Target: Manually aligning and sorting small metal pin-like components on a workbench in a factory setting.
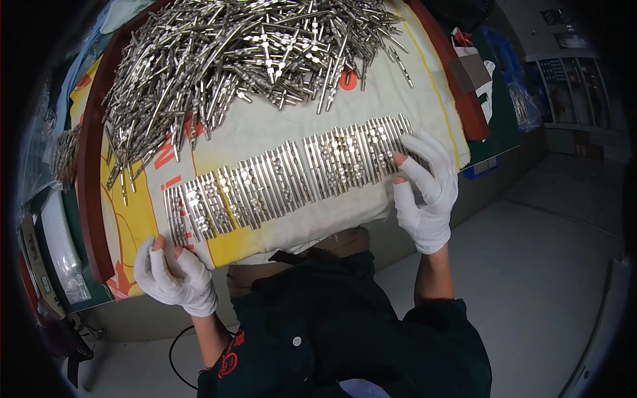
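Many slim metal rods are lying side by side in a long slanting row (282,176), which is running across a pale printed cloth (282,126) from the lower left up toward the right. A narrow gap is parting the row a little right of its middle. Beyond it, a large heap of similar rods (245,60) is sprawling in all directions, with a few strays (401,68) resting out at its right edge.

Both hands are wearing white gloves that are leaving some fingertips bare. The left hand (174,278) is hovering at the row's lower left end, its thumb and fingers spreading apart and gripping nothing visible; whether it is touching the last rods is hard to tell. The right hand (430,192) is curving around the row's upper right end, thumb and forefinger standing apart, the forefinger's tip reaching right beside the end rods; contact there is unclear too.

Reddish-brown rails (95,192) are bordering the cloth on the left and right. On the green tabletop (505,126) beyond the right rail, a clear plastic bag (524,109) is lying. At the far left, a whitish plastic packet (64,239) is resting.
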`<action>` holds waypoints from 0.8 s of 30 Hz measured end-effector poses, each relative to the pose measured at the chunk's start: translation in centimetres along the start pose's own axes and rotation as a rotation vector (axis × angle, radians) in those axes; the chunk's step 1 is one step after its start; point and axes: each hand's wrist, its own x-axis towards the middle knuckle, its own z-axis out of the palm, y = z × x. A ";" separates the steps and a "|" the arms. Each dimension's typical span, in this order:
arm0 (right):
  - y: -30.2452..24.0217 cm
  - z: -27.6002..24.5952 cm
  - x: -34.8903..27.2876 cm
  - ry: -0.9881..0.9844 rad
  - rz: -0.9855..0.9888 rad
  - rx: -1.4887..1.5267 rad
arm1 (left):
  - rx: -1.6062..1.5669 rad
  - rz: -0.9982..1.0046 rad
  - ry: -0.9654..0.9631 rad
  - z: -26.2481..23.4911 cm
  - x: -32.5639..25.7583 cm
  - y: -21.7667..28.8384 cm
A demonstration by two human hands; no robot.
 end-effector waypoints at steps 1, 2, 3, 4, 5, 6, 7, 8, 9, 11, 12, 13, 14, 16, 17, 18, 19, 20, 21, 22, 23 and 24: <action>0.5 -0.4 -0.2 -0.076 0.007 -0.124 | 0.003 0.000 0.001 0.0 0.0 0.1; 0.5 -0.3 -0.1 -0.073 0.006 -0.123 | 0.011 -0.001 -0.004 0.0 0.1 0.2; 0.5 -0.1 0.1 -0.130 0.048 -0.161 | 0.018 -0.001 -0.010 0.0 0.2 0.2; 0.5 0.1 0.3 -0.187 0.090 -0.199 | 0.018 0.001 -0.008 -0.1 0.1 0.1; 0.4 0.2 0.4 -0.186 0.088 -0.197 | 0.006 -0.007 -0.008 -0.1 0.0 0.1; 0.2 0.2 0.5 -0.265 0.091 -0.242 | -0.006 -0.015 -0.009 -0.1 -0.1 0.0; -0.1 0.2 0.6 -0.343 0.094 -0.287 | -0.002 -0.014 -0.006 -0.1 -0.1 0.0; -0.3 0.1 0.7 -0.421 0.098 -0.334 | -0.012 -0.020 -0.011 -0.1 0.0 0.2; -0.6 0.1 0.8 -0.417 0.096 -0.333 | -0.021 -0.025 -0.015 -0.1 0.1 0.3; -1.1 0.1 1.1 -0.476 0.054 -0.293 | -0.023 -0.028 -0.019 -0.1 0.1 0.3; -1.4 0.3 1.2 -0.474 0.050 -0.284 | -0.027 -0.032 -0.027 -0.3 0.1 0.3; -1.8 0.7 1.3 -0.479 0.030 -0.250 | -0.016 -0.031 -0.025 -0.4 0.2 0.3; -2.2 0.9 1.4 -0.481 0.010 -0.217 | -0.031 -0.037 -0.034 -0.5 0.3 0.4; -2.9 0.6 1.4 -0.484 0.015 -0.221 | -0.066 -0.055 -0.059 -0.8 0.3 0.4; -3.3 0.5 1.4 -0.493 0.022 -0.231 | -0.096 -0.078 -0.068 -0.9 0.1 0.3; -3.7 0.4 1.5 -0.447 0.013 -0.180 | -0.126 -0.100 -0.077 -1.0 0.0 0.3; -3.9 0.6 1.6 -0.443 0.004 -0.166 | -0.107 -0.105 -0.110 -1.3 0.3 0.4; -4.2 0.6 1.6 -0.454 -0.020 -0.143 | -0.104 -0.117 -0.126 -1.7 0.6 0.7; -4.5 0.7 1.7 -0.464 -0.045 -0.120 | -0.100 -0.130 -0.142 -1.9 0.8 0.8; -4.7 0.8 1.8 -0.526 -0.051 -0.112 | -0.106 -0.128 -0.133 -1.9 0.8 0.7; -4.6 1.0 1.7 -0.523 -0.059 -0.100 | -0.106 -0.127 -0.134 -1.9 1.1 0.9; -4.4 1.3 1.4 -0.536 -0.063 -0.128 | -0.105 -0.126 -0.134 -1.9 1.3 1.1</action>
